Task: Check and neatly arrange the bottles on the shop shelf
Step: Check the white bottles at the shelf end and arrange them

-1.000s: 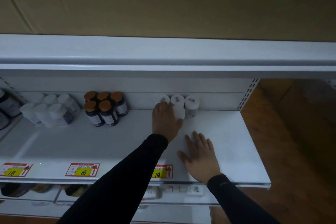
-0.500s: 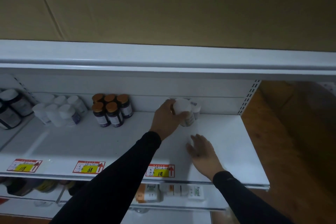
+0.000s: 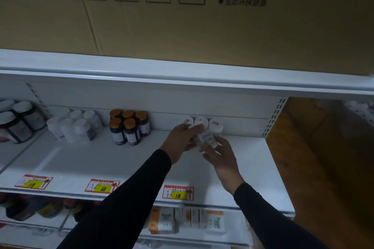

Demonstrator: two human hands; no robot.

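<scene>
Cardboard box (image 3: 182,16), brown and printed with handling symbols, sits on the top board above the white metal shop shelf (image 3: 81,159). From the head view, three white-capped plastic bottles (image 3: 215,125) stand in a row against the back panel, just behind both hands. To their left is a tight cluster of dark glass bottles with orange caps (image 3: 129,127), then a group of white plastic bottles (image 3: 74,127), and at the far left some larger dark jars with white lids (image 3: 18,121). Red and yellow price tags (image 3: 178,192) line the front edge, and boxed goods (image 3: 186,221) lie on the shelf below.

A small white labelled bottle (image 3: 206,137) is held tilted above the shelf, in front of the back row. The left hand (image 3: 180,141) curls its fingers round the cap end, and the right hand (image 3: 220,153) pinches the lower end with bent fingers.

Half a second ago only the left hand had the bottle, while the right hand lay flat on the shelf; it has since lifted to meet the bottle.
</scene>
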